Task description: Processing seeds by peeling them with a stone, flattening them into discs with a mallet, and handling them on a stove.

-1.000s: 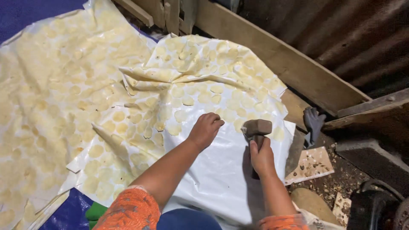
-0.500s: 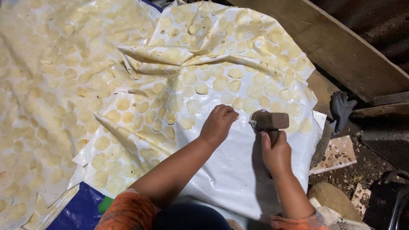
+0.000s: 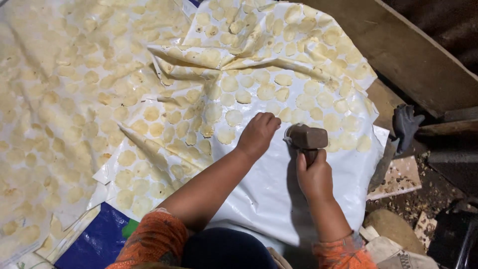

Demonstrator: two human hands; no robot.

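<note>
Clenched around a short handle, the right hand (image 3: 314,175) holds a brown block-headed mallet (image 3: 305,138) upright, its head raised just above the white plastic sheet (image 3: 279,199). Left hand (image 3: 257,134) rests fingers-down on the same sheet, just left of the mallet head, fingers curled loosely; whether they pinch anything cannot be told. Pale flattened discs (image 3: 234,117) lie in rows across the sheet, the nearest just beside the left fingertips. Further sheets covered with the same discs overlap to the left and above, one folded and creased. A dark glove (image 3: 406,124) lies at the right edge near a wooden plank (image 3: 398,50). Blue tarp (image 3: 97,241) shows at lower left. Both sleeves are orange.
</note>
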